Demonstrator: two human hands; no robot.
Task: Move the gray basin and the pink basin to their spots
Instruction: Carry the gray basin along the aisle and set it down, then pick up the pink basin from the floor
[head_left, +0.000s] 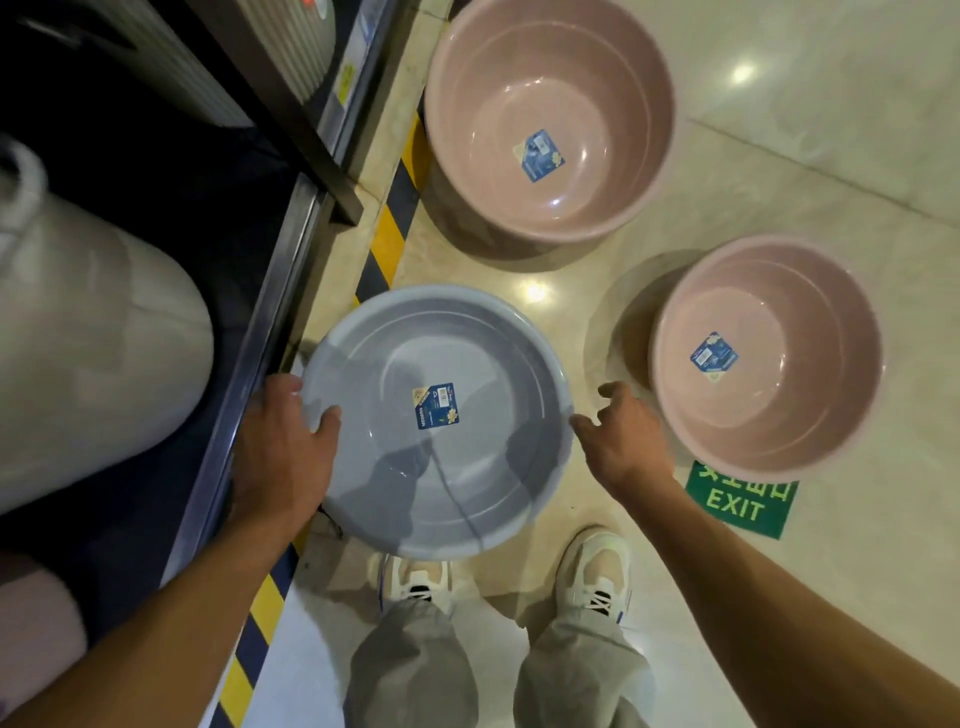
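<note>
We looked straight down and saw the gray basin (441, 421) between our two hands, above the pale tiled floor (810, 171) and just ahead of our white shoes (595, 574). Whether it was lifted or resting on the floor we could not tell. Our left hand (283, 447) gripped its left rim, the thumb lying over the lip on the inside and the fingers curled underneath, out of sight. Our right hand (623, 436) was loosely spread just beside the right rim, its nearest fingertip at the edge; whether it actually touched we could not tell. A blue label (436, 406) was stuck in the basin's bottom.

A smaller pink basin (769, 358) stood on the floor to the right of our right hand, near it but apart, with a green EXIT sign (740, 504) on the floor at its near edge. A larger pink basin (550, 119) stood further ahead, beside the yellow-and-black hazard strip (387, 244) that ran along the foot of a dark shelf (260, 332) on our left. Pale bulky containers (93, 343) sat on that shelf, too blurred to name.
</note>
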